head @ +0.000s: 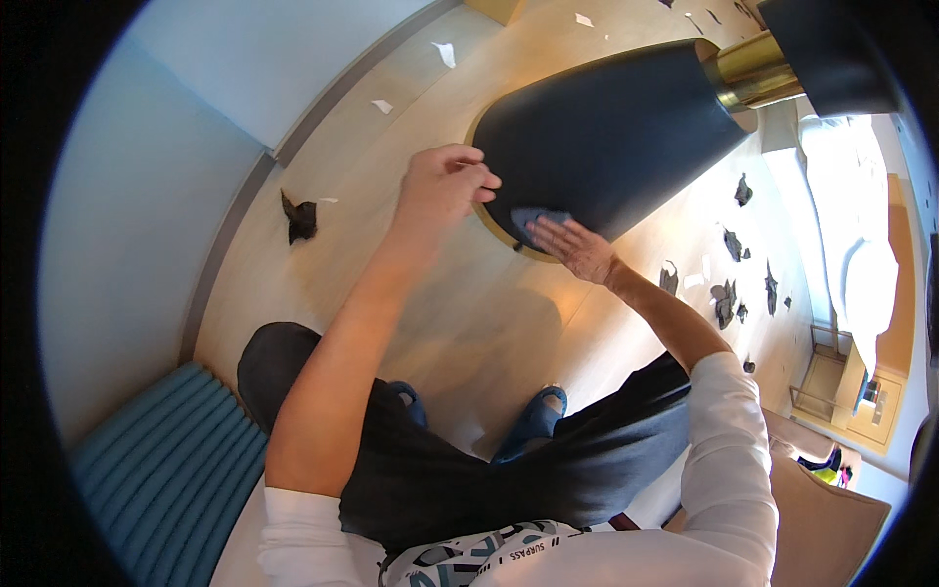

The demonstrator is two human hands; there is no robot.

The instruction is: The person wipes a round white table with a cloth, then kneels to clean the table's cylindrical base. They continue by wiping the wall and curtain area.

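A large black tapered pedestal [594, 132] with a gold-coloured rim at its wide end lies across the upper middle, joined to a brass-coloured collar [759, 72] at its narrow end. My right hand [576, 248] presses a dark blue-grey pad or cloth [541, 220] with flat fingers on the black surface near the rim. My left hand [451, 180] is raised beside the rim, its fingers curled and slightly blurred; whether it pinches something small cannot be told.
Torn black scraps [299, 219] and white scraps [444, 53] lie scattered on the pale floor [469, 330]. A ribbed teal seat [169, 469] stands at lower left against the wall. A tan chair [825, 513] is at lower right, and white fabric [855, 242] hangs at the right.
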